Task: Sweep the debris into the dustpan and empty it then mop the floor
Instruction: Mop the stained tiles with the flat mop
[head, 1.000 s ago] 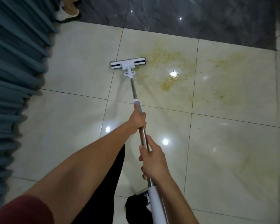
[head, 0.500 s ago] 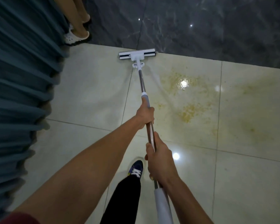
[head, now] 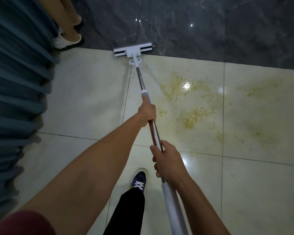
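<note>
Pale glossy floor tiles (head: 85, 102) meet dark marble at the far side, where the mop head (head: 133, 49) sits on the boundary. Yellowish residue (head: 188, 119) lies right of the mop pole (head: 154, 129). Left hand (head: 147, 114) and right hand (head: 168, 160) have their fingers wrapped round the pole, left farther along. Teal curtain (head: 15, 82) hangs left.

Both hands (head: 147, 114) (head: 168, 160) on mop (head: 133, 50), stained floor (head: 190, 116)
</note>
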The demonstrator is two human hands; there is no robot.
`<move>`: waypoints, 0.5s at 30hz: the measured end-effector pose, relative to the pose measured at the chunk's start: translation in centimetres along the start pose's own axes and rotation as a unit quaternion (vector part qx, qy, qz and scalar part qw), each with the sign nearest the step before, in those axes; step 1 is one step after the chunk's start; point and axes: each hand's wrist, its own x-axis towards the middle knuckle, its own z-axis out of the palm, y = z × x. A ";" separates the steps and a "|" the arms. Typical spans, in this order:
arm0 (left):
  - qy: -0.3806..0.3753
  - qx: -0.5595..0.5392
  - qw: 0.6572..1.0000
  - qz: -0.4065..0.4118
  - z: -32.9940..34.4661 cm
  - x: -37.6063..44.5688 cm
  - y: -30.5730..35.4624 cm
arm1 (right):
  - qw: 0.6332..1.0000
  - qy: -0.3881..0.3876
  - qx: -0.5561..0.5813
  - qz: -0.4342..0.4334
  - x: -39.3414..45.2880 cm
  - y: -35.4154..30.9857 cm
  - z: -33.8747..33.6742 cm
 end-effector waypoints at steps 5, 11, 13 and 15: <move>-0.011 0.018 0.999 -0.030 4.6 -6.7 -6.1 | 0.999 0.004 -0.032 -0.006 -5.3 8.8 -1.1; -0.022 0.048 0.999 -0.008 12.2 -17.5 -15.1 | 1.000 0.015 -0.007 -0.007 -15.0 20.9 -3.4; -0.017 0.051 0.998 -0.018 15.3 -21.7 -19.3 | 1.000 0.013 -0.016 0.006 -19.5 25.7 -4.3; -0.017 0.052 0.998 -0.035 18.7 -26.0 -23.4 | 1.000 0.011 -0.013 0.011 -24.2 30.1 -5.4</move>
